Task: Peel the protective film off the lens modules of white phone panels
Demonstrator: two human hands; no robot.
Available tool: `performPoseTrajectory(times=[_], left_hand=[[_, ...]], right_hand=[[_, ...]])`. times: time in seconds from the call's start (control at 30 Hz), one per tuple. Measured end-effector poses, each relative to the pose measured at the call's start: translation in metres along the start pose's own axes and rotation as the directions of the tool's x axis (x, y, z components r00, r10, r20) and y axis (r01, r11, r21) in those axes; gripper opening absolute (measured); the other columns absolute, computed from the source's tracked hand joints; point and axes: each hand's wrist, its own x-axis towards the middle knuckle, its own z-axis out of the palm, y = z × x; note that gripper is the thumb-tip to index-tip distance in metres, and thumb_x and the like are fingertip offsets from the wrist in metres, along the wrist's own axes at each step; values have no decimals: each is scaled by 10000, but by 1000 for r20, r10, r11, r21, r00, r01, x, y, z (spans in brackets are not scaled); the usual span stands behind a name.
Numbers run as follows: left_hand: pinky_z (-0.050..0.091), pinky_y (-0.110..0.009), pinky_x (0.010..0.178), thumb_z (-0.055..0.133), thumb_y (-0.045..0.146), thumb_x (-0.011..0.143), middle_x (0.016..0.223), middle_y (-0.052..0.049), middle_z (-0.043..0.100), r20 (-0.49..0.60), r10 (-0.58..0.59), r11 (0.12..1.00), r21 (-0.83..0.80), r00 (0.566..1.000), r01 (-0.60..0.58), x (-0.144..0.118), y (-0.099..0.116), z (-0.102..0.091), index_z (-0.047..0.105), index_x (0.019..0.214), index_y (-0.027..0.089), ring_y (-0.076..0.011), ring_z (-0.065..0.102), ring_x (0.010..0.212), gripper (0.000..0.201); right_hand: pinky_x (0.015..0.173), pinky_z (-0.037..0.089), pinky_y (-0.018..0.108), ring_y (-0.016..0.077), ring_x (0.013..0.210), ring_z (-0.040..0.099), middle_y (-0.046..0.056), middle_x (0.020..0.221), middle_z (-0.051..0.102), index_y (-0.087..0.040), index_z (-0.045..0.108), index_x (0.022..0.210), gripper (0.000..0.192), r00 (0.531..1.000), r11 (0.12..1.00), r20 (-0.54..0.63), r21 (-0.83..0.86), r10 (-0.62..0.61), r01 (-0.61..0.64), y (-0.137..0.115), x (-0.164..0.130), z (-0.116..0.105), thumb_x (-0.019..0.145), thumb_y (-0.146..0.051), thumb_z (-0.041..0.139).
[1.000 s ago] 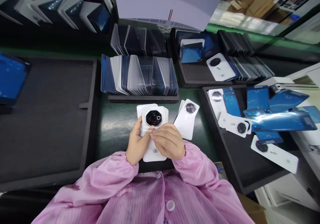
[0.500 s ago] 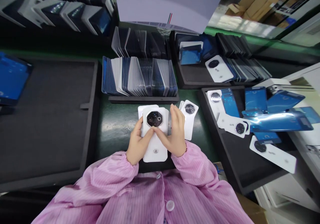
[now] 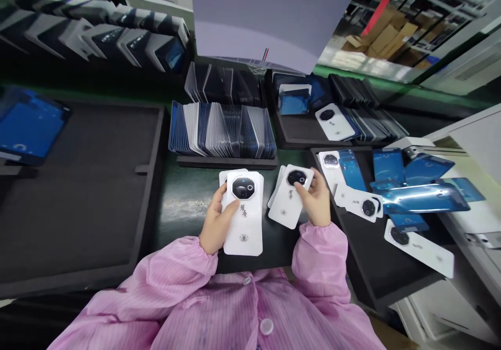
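My left hand [image 3: 216, 224] grips a white phone back cover [image 3: 245, 217] with a dark octagonal camera ring, held face up over the green mat on top of other white covers. To its right lies a small stack of white back covers [image 3: 289, 196]. My right hand [image 3: 318, 201] rests on that stack's right edge, fingers curled around the top cover near its camera ring. Both wrists wear pink striped sleeves.
A rack of upright back covers [image 3: 223, 131] stands behind the hands. A black tray [image 3: 364, 251] at the right holds white covers and blue films [image 3: 422, 196]. A large black foam tray [image 3: 78, 183] lies at the left. Another tray [image 3: 297, 125] with covers sits behind.
My right hand left the cover held by my left hand and moved right onto the stack of white covers. The camera view tilted up slightly.
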Motion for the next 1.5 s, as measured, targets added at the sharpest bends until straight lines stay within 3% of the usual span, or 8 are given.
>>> performPoseTrajectory(times=[0.13, 0.2, 0.4, 0.67, 0.77, 1.0, 1.27, 1.5], left_hand=[[549, -382, 804, 725, 374, 707, 1157, -107, 659, 3, 20, 1000, 14, 1000, -20, -1, 1, 2, 442, 1298, 204, -252, 670, 950, 677], [547, -380, 819, 725, 365, 709, 1176, -112, 650, 12, 35, 999, 30, 999, -35, -1, 0, 2, 448, 1288, 200, -255, 662, 983, 663], [543, -389, 850, 705, 333, 728, 1227, -127, 616, -16, 197, 961, 202, 980, -190, -3, -6, 0, 481, 1259, 192, -262, 640, 1041, 593], [505, -394, 932, 653, 310, 798, 1231, -104, 625, 43, 448, 788, 454, 893, -417, -4, -13, -5, 517, 1266, 200, -245, 621, 1089, 499], [513, -388, 921, 650, 318, 800, 1241, -109, 619, 31, 411, 825, 412, 911, -387, -2, -12, -5, 494, 1283, 197, -244, 624, 1086, 522], [488, -382, 953, 653, 309, 787, 1229, -103, 625, 10, 394, 834, 417, 919, -362, 0, -7, -5, 513, 1232, 193, -240, 612, 1106, 481], [470, -390, 968, 663, 327, 787, 1235, -99, 622, -5, 376, 857, 381, 927, -346, 0, -2, -6, 506, 1237, 204, -249, 592, 1135, 492], [453, -400, 988, 661, 311, 788, 1258, -94, 609, 3, 371, 851, 398, 929, -342, -1, -3, -7, 510, 1252, 217, -248, 579, 1152, 497]], right_hand=[[842, 458, 547, 328, 944, 565, 148, 967, 591, -112, 556, 1138, 522, 992, 815, 14, -569, -126, 112, 3, -3, 4, 689, -323, 714], [871, 440, 545, 342, 1027, 519, 173, 1038, 555, -111, 567, 1123, 476, 962, 757, 10, -615, -272, 220, -16, -13, 13, 721, -321, 707], [809, 490, 388, 227, 936, 554, 72, 972, 560, -197, 615, 965, 215, 841, 857, 335, -149, -425, 493, -91, -43, 48, 799, -307, 694], [862, 471, 428, 241, 1004, 550, 72, 1029, 560, -197, 624, 792, 87, 901, 932, 304, -91, -311, 352, -85, -40, 64, 778, -250, 692], [945, 420, 488, 275, 1109, 512, 88, 1094, 568, -194, 613, 740, 82, 863, 864, 223, -132, -452, 486, -83, -43, 66, 801, -209, 665], [1022, 368, 534, 177, 799, 691, -47, 745, 693, -241, 531, 817, 185, 559, 592, 238, 102, -795, 799, -73, -53, 68, 811, -69, 600], [861, 518, 414, 162, 720, 715, -8, 732, 711, -231, 528, 949, 263, 460, 499, 213, 196, -862, 844, -69, -59, 71, 783, -46, 613], [895, 510, 408, 153, 785, 713, -11, 805, 723, -233, 554, 983, 294, 473, 521, 235, 228, -849, 823, -63, -61, 70, 774, -40, 632]])
